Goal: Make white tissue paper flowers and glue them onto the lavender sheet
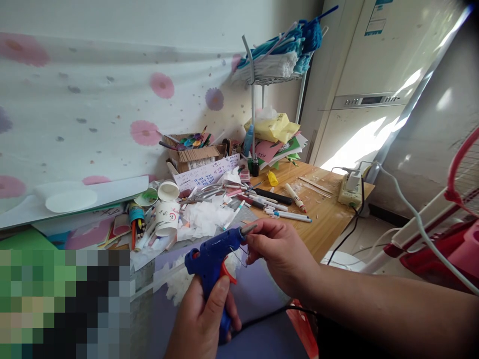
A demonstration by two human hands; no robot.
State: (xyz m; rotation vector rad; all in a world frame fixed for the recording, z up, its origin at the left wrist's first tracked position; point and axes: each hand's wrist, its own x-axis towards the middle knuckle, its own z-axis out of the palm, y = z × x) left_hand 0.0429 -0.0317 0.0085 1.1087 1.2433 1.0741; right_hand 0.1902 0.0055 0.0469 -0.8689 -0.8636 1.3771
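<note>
A blue hot glue gun (215, 252) with an orange-red trigger (226, 273) is in my left hand (204, 319), its fingers wrapped round the handle. The metal nozzle (247, 229) points up and to the right. A clear glue stick (160, 281) sticks out of the gun's back end. My right hand (282, 254) is closed in a pinch at the nozzle tip, close to the gun's thin wire stand (239, 257); whatever the fingertips hold is too small to make out. White fluffy-edged pieces (179, 286) lie behind the gun on a purple-grey sheet (269, 289).
Markers (288, 215), crumpled tissue (205, 217) and paper cups (167, 219) clutter the wooden table (318, 224). Behind stand a cardboard box (196, 157) and a wire rack (253, 109) with pipe cleaners. A power strip (350, 189) sits at the right edge. A black cord (265, 317) runs from the gun.
</note>
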